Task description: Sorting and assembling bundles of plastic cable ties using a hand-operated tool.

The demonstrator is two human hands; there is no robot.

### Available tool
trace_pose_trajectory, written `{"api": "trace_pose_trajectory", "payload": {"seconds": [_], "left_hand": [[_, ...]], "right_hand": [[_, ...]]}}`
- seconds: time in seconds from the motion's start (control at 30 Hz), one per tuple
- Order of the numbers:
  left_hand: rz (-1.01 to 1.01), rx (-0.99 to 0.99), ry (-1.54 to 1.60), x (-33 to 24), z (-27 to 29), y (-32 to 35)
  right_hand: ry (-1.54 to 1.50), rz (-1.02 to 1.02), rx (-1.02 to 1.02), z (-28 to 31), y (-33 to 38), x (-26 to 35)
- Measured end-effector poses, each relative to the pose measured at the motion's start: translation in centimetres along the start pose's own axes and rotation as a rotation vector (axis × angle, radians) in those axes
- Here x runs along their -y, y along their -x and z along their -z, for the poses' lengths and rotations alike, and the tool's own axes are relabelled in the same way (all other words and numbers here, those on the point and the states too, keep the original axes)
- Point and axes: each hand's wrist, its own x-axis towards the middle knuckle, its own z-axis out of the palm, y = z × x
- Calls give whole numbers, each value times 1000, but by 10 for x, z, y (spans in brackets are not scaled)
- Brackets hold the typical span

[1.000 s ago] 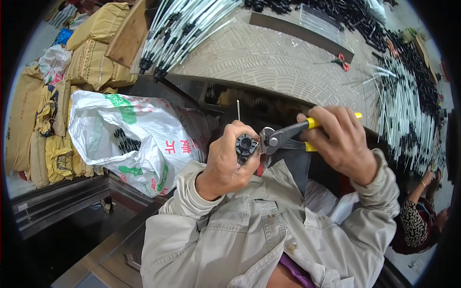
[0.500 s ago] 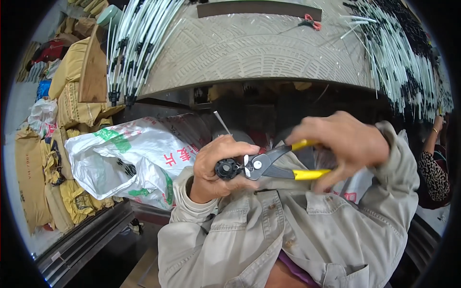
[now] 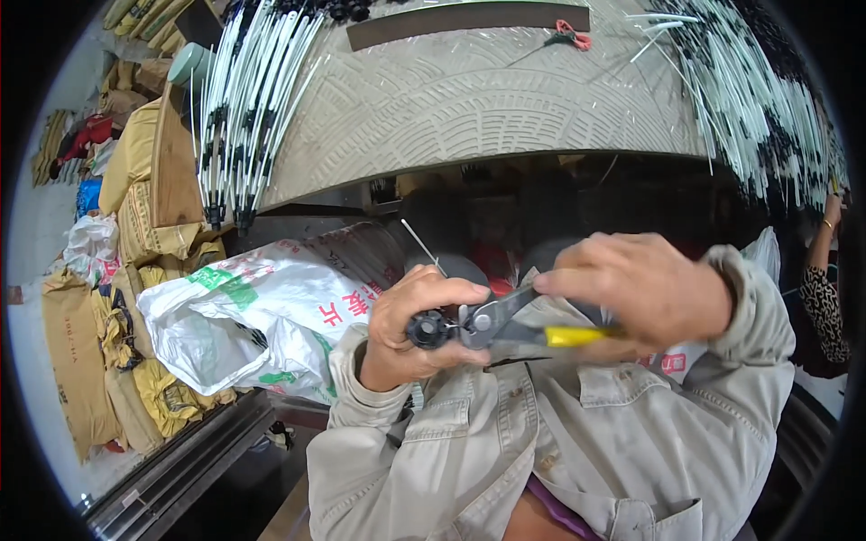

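My left hand point(image 3: 397, 311) is closed around a round black plastic part point(image 3: 426, 330) in front of my chest. A thin white rod point(image 3: 417, 238) sticks up behind that hand; whether it joins the black part is hidden. My right hand point(image 3: 645, 287) grips cutting pliers point(image 3: 482, 323) with yellow handles, and one handle is mostly covered by its fingers. The head of the pliers lies against the black part, between the thumb and fingers of my left hand. Motion smears the lower fingers of my right hand.
Ahead stands a table point(image 3: 496, 108) with a ridged grey top. White rods with black fittings are heaped at its left point(image 3: 257, 108) and right point(image 3: 758, 108). Red-handled scissors point(image 3: 568, 36) lie on it. A white woven sack point(image 3: 244, 298) sits at my left; another person's arm point(image 3: 823, 243) shows far right.
My right hand has closed in on the plier handles, bringing them nearer together. The jaws, apart before, now sit closer around the black part. The whole view has shifted slightly.
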Motion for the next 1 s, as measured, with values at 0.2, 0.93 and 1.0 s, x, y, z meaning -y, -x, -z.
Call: {"api": "trace_pose_trajectory", "payload": {"seconds": [0.2,0.93,1.0], "left_hand": [[110,46,27,-8,6,-2],[62,-123,-80,-2,-14,2],[108,-59,-56,-5,-12,1]], "right_hand": [[-707,-373,546,18,0,-4],[622,-81,-42,-1,7,8],[457,-100,73,6,11,8]]}}
